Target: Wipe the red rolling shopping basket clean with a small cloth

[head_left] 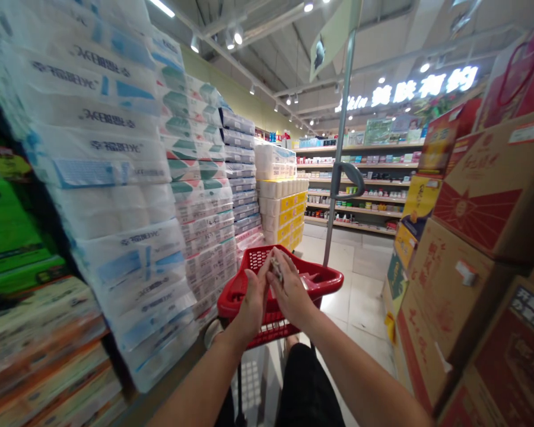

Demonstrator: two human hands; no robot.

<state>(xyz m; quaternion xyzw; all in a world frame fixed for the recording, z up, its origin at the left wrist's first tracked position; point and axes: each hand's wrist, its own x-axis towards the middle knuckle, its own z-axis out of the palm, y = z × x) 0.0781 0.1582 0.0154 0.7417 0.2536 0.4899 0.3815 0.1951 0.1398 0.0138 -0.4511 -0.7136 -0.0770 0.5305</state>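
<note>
My left hand [253,298] and my right hand [290,292] meet over a red shopping cart basket [333,279] with perforated walls. Their fingers press together around a small greyish, mottled thing [276,267], too small and too covered to name. My left thumb stands up a little on the outer side. The right fingers lie across the thing and hide part of it. Both hands are above the basket's middle, apart from its rim.
Tall stacks of wrapped tissue packs [133,148] line the left side. Cardboard boxes [454,279] rise on the right. A metal pole [338,154] with a grey loop stands by the cart. Stocked shelves [360,178] lie ahead past the tiled floor [360,308].
</note>
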